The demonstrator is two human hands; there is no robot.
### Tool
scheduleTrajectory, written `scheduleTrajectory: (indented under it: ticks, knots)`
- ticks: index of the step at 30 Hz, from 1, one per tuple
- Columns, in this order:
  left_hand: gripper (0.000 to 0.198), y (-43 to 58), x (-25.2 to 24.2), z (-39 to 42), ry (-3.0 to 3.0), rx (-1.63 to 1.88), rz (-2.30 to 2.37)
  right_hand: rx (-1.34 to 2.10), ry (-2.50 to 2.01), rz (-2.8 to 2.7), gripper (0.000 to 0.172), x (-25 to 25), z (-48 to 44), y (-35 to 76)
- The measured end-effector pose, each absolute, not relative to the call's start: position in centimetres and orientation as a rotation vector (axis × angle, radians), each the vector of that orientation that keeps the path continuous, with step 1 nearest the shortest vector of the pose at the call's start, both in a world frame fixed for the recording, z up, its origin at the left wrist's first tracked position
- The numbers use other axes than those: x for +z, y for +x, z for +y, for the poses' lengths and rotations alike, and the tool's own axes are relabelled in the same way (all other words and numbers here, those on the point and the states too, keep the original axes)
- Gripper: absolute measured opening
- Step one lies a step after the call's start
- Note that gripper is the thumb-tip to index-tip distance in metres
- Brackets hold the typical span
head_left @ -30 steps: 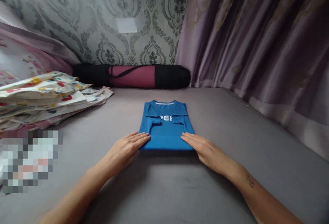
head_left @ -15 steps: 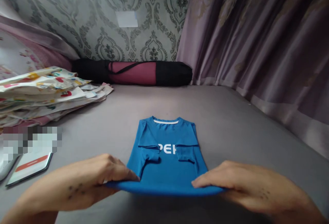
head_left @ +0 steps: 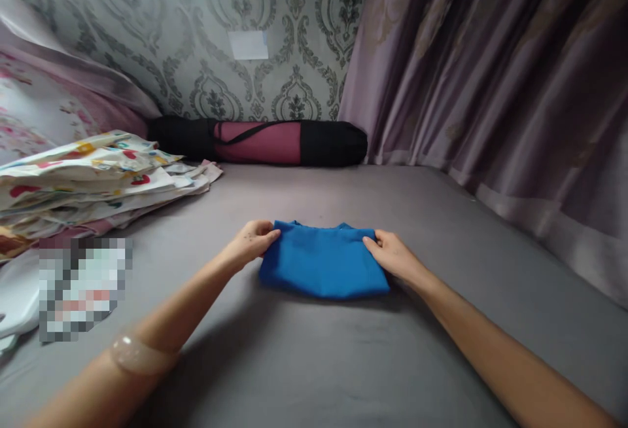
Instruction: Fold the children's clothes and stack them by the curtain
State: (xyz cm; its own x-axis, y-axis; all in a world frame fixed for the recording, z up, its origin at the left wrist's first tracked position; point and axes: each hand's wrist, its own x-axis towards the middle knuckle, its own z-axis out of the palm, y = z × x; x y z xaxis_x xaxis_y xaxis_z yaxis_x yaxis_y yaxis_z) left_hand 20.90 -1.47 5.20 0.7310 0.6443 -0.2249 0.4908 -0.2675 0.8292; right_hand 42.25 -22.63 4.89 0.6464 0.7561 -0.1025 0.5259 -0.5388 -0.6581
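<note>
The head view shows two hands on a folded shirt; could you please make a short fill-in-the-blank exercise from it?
1. The left hand and the right hand hold a folded shirt whose colour is ____.
2. The pale bangle is worn on the person's ____ arm.
3. The long bag is pinkish in the middle and ____ at both ends.
4. The purple curtain hangs on the picture's ____ side.

Missing words: blue; left; black; right.

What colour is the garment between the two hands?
Plain blue on the side facing up; the garment shows best in the head view.
</note>
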Motion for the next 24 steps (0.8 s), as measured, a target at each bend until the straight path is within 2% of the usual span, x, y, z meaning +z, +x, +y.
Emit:
scheduleTrajectory:
  ticks: [3, 7, 19, 24]
  knots:
    - [0.023, 22.7, 3.9, -1.5, 2.265, 0.28, 1.05, 0.279, -2.555, -1.019, 0.028, 4.2, -21.3, 42.4]
    - [0.023, 23.5, 3.2, -2.4, 2.534, 0.306, 1.155, 0.17, -2.716, -1.049, 0.033, 4.3, -20.7, 41.5]
    - [0.036, 23.2, 2.3, -3.0, 2.725, 0.114, 1.188, 0.036, -2.876, -1.04, 0.033, 3.4, -20.2, 40.8]
    - [0.034, 23.4, 2.1, -2.2, 2.631, 0.231, 1.27, 0.081, -2.857, -0.977, 0.037, 3.0, -20.1, 41.8]
